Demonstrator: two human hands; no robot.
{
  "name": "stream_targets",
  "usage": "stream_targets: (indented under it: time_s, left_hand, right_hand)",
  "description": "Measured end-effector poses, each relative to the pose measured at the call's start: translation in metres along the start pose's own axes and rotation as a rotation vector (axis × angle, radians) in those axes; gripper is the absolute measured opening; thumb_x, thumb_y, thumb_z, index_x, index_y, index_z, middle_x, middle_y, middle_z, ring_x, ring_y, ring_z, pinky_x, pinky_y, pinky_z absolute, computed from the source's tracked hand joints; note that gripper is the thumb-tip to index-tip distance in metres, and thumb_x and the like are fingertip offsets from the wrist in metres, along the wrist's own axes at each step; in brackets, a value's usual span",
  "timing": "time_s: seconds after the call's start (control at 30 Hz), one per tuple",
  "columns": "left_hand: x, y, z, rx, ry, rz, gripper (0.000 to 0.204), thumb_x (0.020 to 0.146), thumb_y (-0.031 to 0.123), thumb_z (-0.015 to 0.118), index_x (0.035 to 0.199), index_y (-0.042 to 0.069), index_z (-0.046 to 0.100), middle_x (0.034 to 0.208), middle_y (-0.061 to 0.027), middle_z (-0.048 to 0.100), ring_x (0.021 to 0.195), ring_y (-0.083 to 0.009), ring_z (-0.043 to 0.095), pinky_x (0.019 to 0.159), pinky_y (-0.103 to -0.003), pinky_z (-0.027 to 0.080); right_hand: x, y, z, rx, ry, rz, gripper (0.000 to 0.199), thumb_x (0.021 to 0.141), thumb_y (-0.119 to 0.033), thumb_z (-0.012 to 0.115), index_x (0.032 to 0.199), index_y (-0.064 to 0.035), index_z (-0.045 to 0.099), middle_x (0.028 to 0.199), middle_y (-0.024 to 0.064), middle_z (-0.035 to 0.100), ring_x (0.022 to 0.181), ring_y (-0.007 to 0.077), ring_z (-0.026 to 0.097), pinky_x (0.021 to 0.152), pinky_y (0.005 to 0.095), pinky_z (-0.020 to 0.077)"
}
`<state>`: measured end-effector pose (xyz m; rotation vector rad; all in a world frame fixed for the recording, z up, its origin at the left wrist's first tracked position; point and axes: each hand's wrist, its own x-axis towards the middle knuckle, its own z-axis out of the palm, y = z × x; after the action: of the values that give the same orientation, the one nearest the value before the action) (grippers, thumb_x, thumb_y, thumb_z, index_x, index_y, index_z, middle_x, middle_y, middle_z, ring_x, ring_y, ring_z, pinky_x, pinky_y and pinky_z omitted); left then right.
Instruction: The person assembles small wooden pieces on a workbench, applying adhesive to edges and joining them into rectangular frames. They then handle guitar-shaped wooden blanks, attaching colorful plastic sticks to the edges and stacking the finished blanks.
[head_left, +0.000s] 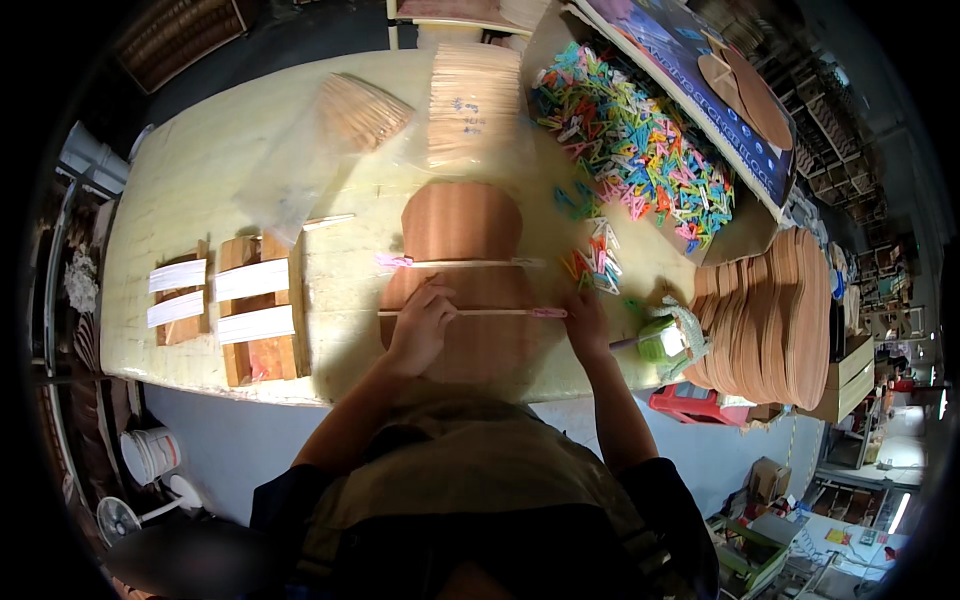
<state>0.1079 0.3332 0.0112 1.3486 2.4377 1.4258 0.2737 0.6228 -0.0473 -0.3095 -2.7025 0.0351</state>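
Note:
A reddish-brown, waisted wooden panel (462,222), shaped like a small guitar body, lies on the table before me. Two thin wooden sticks cross it, an upper stick (465,264) at the waist and a lower stick (485,313) over the wide part. My left hand (424,325) rests on the panel, fingers closed at the left part of the lower stick. At that stick's right end sits a pink clothespin (548,313), with the closed fingers of my right hand (587,320) at its outer end. Another pink clothespin (394,260) grips the upper stick's left end.
Loose coloured clothespins (597,262) lie right of the panel, below an open cardboard box (745,235) full of them. Stick bundles (475,105) lie at the back. Wooden blocks with white strips (290,345) stand left. Stacked panels (760,320) and a green-white container (660,340) are right.

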Motion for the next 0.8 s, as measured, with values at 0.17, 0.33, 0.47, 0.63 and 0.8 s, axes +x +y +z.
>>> stream_targets:
  time_s: [0.17,0.33,0.47,0.63,0.8]
  left_hand:
    - [-0.001,0.007,0.010,-0.022,0.023,-0.036,0.007,0.079,-0.004,0.058,0.081,0.003,0.058,0.104,-0.0114,0.059,0.118,-0.0332,0.052,0.100,-0.041,0.043]
    - [-0.008,-0.009,0.021,-0.136,0.079,-0.109,0.014,0.076,-0.006,0.054,0.086,0.002,0.059,0.101,-0.0142,0.058,0.113,-0.0337,0.053,0.098,-0.042,0.042]
    - [0.006,0.022,-0.011,-0.202,0.107,0.048,0.017,0.076,-0.002,0.054,0.092,0.000,0.060,0.100,-0.0146,0.059,0.104,-0.0327,0.055,0.094,-0.040,0.044]
    - [-0.012,-0.031,0.048,-0.562,0.097,-0.204,0.019,0.084,0.003,0.050,0.100,0.001,0.061,0.103,-0.0100,0.061,0.102,-0.0215,0.056,0.086,-0.035,0.045]
    - [-0.016,-0.011,0.044,-0.649,0.193,-0.406,0.020,0.092,0.006,0.045,0.105,-0.001,0.059,0.106,-0.0110,0.061,0.101,-0.0206,0.056,0.086,-0.034,0.044]
  right_hand:
    - [0.072,0.000,-0.024,0.631,0.059,0.495,0.015,0.089,-0.019,0.067,0.090,-0.0042,0.063,0.074,0.0001,0.055,0.063,0.0097,0.049,0.060,0.0259,0.0438]
    - [0.161,-0.107,-0.040,1.238,-0.371,0.327,0.023,0.090,-0.016,0.065,0.108,-0.0017,0.065,0.072,-0.0028,0.055,0.063,0.0049,0.048,0.057,0.0182,0.0390]
    - [0.191,-0.192,-0.031,1.587,-0.860,0.275,0.024,0.089,-0.012,0.065,0.108,0.0029,0.065,0.077,0.0011,0.060,0.064,0.0066,0.051,0.057,0.0177,0.0395]
    - [0.191,-0.249,0.029,1.472,-1.162,0.257,0.017,0.086,-0.006,0.066,0.099,0.0041,0.068,0.076,0.0036,0.064,0.060,0.0075,0.052,0.052,0.0210,0.0402]
    - [0.203,-0.280,-0.011,0.982,-1.431,0.084,0.018,0.083,-0.008,0.069,0.096,0.0031,0.070,0.072,0.0045,0.065,0.057,0.0080,0.053,0.048,0.0234,0.0416]
